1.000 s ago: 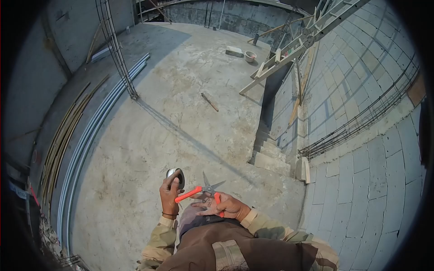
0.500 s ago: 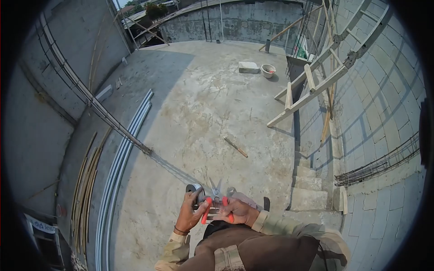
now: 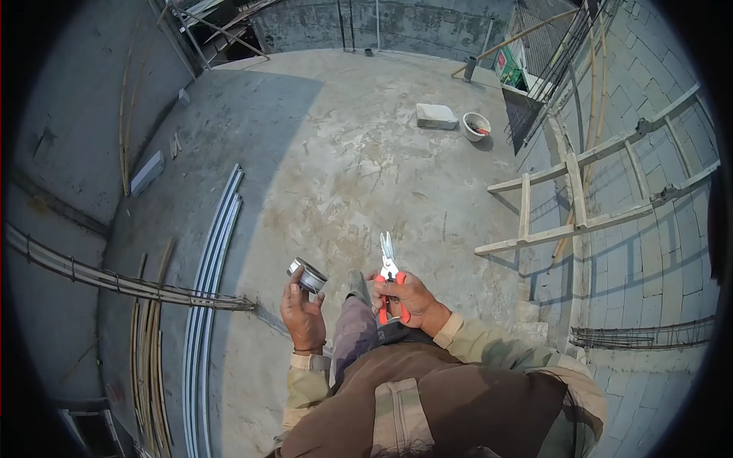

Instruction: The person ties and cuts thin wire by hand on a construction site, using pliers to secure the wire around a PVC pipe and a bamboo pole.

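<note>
In my left hand is a round spool with a dark rim and a pale wound band, held between thumb and fingers. My right hand grips red-handled snips, their metal blades pointing away from me and slightly parted. The two hands are apart, with my leg and shoe showing between them.
Long metal profiles and bamboo poles lie at the left. A bundle of rods juts in from the left. Farther off are a pale block and a bucket. A wooden ladder leans at the right.
My hands have moved apart. The snips are now in my right hand alone, and my left hand has the spool to the left. The view has shifted, and my leg and shoe show between them.
</note>
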{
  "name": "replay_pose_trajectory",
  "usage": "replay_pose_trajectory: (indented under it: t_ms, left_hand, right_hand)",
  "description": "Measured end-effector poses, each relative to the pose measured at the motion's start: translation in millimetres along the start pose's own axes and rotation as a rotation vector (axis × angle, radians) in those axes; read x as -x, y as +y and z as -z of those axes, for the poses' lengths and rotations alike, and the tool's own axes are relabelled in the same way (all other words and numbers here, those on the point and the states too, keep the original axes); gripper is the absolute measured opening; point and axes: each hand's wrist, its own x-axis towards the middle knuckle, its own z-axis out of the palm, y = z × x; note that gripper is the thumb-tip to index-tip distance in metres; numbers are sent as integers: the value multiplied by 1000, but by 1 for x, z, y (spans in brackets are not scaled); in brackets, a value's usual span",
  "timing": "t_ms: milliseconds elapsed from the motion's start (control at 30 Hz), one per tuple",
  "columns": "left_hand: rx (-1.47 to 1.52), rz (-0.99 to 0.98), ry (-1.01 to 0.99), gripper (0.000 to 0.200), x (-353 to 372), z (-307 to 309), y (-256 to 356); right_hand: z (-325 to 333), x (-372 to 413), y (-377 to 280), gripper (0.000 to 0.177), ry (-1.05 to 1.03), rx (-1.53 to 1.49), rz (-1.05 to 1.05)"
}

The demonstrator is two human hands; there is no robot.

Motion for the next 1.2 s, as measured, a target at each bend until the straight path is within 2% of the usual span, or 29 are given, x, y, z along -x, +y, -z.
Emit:
replay_pose_trajectory:
  t_ms: [67,133,200,233,300,333,433,567,633,700,733,767,800,833,900,933,1033,1100,1200]
  left_hand:
    - [189,142,-114,47,-113,-16,3]
    - [253,213,-244,47,-217,-58,12]
    - [355,333,-347,47,-306,-113,27]
    - [337,359,-358,47,-345,-141,35]
    - [428,445,-475,46,-425,-201,42]
    - [491,478,-520,45,-463,-227,38]
    - [529,515,-559,44,-572,-293,2]
    - [500,542,-601,46,-707,-389,-56]
    - [500,561,-589,44,-764,-444,-73]
    - [557,519,-526,41,-830,-488,-91]
    - [546,478,-456,38,-865,-507,-93]
    - [562,411,-530,37,-909,-512,-97]
    - [582,343,-609,36,-957,-513,-101]
    - [391,185,-503,36,-1000,-520,-96]
    - [62,-109,-295,36,-1083,-535,-87]
    - [-37,-204,-142,36,-1131,-543,-84]
    - [-173,-283,-4,38,-1324,-493,-97]
    - [-203,-223,73,39,-1409,-497,-126]
    - [-205,-157,-23,40,-1524,-544,-227]
  right_hand:
    - [9,-59,-59,46,115,71,65]
    - [2,-100,-116,47,218,112,61]
    - [-8,-142,-170,45,254,141,240]
    - [-16,-163,-192,45,269,116,255]
    - [-21,-210,-247,44,255,117,490]
    - [-11,-237,-272,44,188,129,541]
    - [14,-325,-346,46,189,125,627]
    - [59,-470,-455,46,129,128,620]
    - [65,-532,-523,44,75,144,536]
    - [85,-578,-584,40,24,91,464]
    - [92,-593,-617,38,-31,88,354]
    - [98,-602,-649,35,-82,90,245]
    - [98,-602,-685,31,-67,165,230]
    - [111,-603,-718,31,-49,180,243]
    - [156,-601,-779,30,126,498,204]
    - [188,-601,-808,29,221,553,214]
    - [283,-587,-893,25,490,518,243]
    - [319,-584,-945,23,555,462,347]
    - [345,-613,-1026,20,698,431,497]
